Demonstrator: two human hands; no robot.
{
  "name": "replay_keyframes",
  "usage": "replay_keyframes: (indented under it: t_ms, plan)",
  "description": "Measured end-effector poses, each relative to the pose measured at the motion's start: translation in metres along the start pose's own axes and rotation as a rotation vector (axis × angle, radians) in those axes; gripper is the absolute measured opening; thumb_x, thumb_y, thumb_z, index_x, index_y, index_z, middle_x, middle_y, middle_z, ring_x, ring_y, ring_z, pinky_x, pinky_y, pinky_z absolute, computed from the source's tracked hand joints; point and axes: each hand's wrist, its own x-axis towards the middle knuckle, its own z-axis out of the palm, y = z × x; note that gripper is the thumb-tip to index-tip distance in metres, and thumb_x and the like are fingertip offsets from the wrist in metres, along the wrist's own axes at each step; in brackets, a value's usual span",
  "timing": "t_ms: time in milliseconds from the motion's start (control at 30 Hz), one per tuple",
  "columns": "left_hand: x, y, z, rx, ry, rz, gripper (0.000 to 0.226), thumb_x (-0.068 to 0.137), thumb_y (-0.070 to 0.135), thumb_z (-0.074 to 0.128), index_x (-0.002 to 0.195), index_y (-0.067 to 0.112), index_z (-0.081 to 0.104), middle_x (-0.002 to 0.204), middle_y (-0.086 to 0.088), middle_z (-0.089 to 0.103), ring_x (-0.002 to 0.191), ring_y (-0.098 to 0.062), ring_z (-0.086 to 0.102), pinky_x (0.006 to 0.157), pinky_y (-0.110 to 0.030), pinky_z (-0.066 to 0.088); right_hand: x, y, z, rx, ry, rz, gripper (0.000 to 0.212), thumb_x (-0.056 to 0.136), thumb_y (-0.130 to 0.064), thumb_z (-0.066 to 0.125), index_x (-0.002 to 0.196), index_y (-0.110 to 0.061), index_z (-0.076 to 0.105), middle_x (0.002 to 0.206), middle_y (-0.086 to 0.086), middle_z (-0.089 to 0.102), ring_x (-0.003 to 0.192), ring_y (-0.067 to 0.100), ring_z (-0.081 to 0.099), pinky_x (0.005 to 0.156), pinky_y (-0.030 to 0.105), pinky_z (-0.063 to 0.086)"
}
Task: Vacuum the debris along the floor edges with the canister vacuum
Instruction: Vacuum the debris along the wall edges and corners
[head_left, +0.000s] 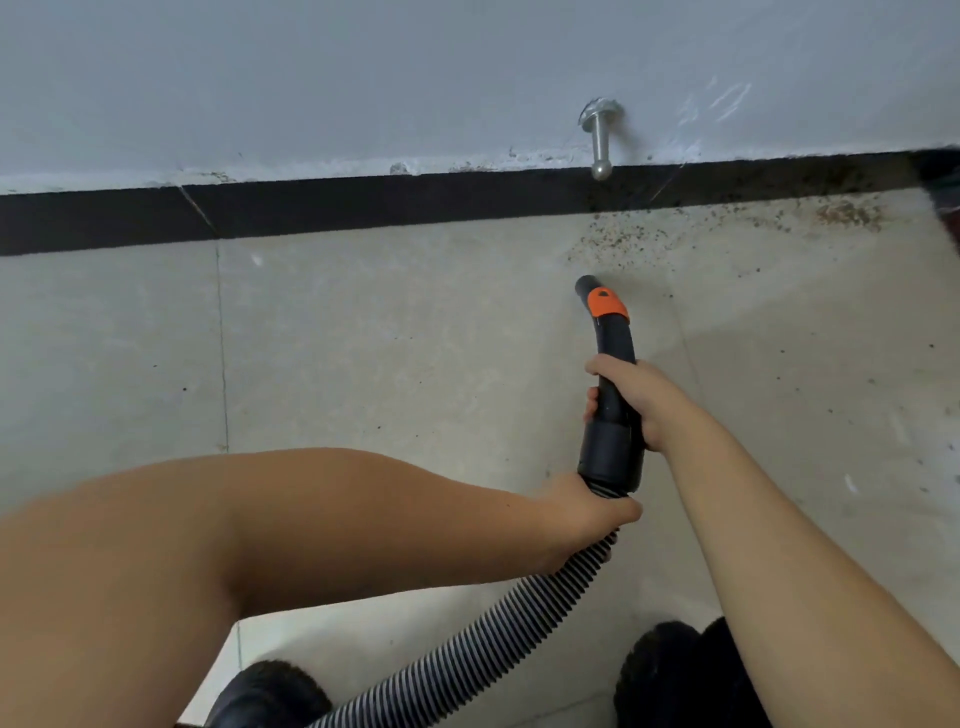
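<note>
The person stands facing a pale grey painted wall (363, 78), looking down at a floor of large beige tiles (389, 338). A black skirting band (363, 208) runs along the foot of the wall, with rough white filler along its top edge.

Right hand (631, 402): wrapped round the curved black plastic vacuum handle tube (613, 374), fingers curled about its middle, arm stretched forward. An orange plastic collar (605, 302) sits near the tube's front end, and the short black nozzle mouth (586, 286) beyond it points toward the wall, low over the tile. Whether the mouth touches the floor cannot be told.

Left hand (587, 512): closed round the ribbed grey-and-black flexible hose (467, 654) just behind the wide black cuff (610, 452) where hose joins tube. The two hands are apart, one ahead of the other on the same wand. The hose trails back and down to the lower edge of view, between two black shoes (670, 675). The canister itself is out of view.

Debris: a scatter of small brown specks (628, 241) lies on the tile against the skirting, just ahead and to the right of the nozzle, thickening into a denser brown patch (849, 214) further right along the edge. Stray specks dot the tiles to the right.

A silver metal door stop (600, 137) projects from the wall above the skirting, over the near end of the scatter.
</note>
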Motion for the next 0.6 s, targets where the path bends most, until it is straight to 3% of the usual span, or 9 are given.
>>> replay_keyframes:
  t_ms: [167,333,600]
  plan:
    - [0.008,0.020,-0.008,0.086,-0.040,0.006,0.029,0.084,0.020,0.067,0.107,0.010,0.052,0.071,-0.005,0.053,0.058,-0.017,0.052,0.066,-0.032,0.051,0.003,-0.006,-0.017,0.194,0.113,0.055,0.014,0.084,-0.012,0.062,0.087,-0.010,0.048,0.048,0.005,0.055,0.038,0.017,0.052,0.045,0.027,0.050]
    - [0.021,0.027,-0.001,0.132,-0.004,-0.006,0.035,0.084,0.021,0.068,0.113,0.009,0.053,0.071,-0.006,0.054,0.058,-0.018,0.053,0.065,-0.032,0.052,0.013,-0.010,-0.026,0.211,0.186,0.001,0.013,0.087,-0.010,0.061,0.088,-0.010,0.048,0.046,0.005,0.054,0.037,0.017,0.051,0.045,0.027,0.050]
    - [0.028,0.017,0.021,0.034,0.101,-0.013,0.021,0.084,0.018,0.066,0.098,0.009,0.053,0.070,-0.007,0.054,0.057,-0.019,0.053,0.064,-0.031,0.053,0.019,-0.014,-0.020,-0.007,-0.028,-0.055,0.014,0.085,-0.009,0.061,0.089,-0.008,0.048,0.048,0.006,0.056,0.038,0.019,0.054,0.045,0.028,0.051]
